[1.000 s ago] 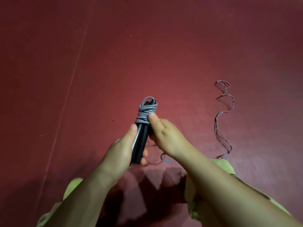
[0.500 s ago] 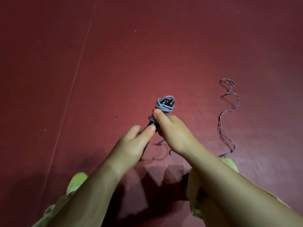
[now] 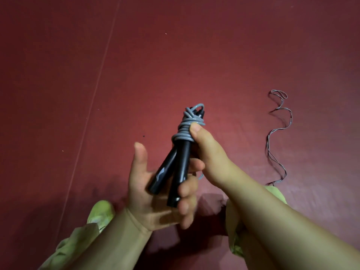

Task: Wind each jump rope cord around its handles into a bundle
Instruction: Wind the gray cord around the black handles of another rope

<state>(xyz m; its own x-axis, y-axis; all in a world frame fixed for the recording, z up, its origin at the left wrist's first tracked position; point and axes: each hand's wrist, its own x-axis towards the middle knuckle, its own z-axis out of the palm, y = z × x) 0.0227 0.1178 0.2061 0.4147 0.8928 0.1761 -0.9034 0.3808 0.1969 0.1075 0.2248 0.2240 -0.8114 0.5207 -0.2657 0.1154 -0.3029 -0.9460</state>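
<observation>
We hold two black handles (image 3: 176,172) between our hands: the right hand (image 3: 209,151) grips their top, thumb pressed on the grey cord (image 3: 185,131) wound there, while the left hand (image 3: 155,195) cups the lower ends, fingers seemingly curled loosely around them. Well right of the right hand, a thin cord (image 3: 278,137) snakes across the red floor (image 3: 136,75).
</observation>
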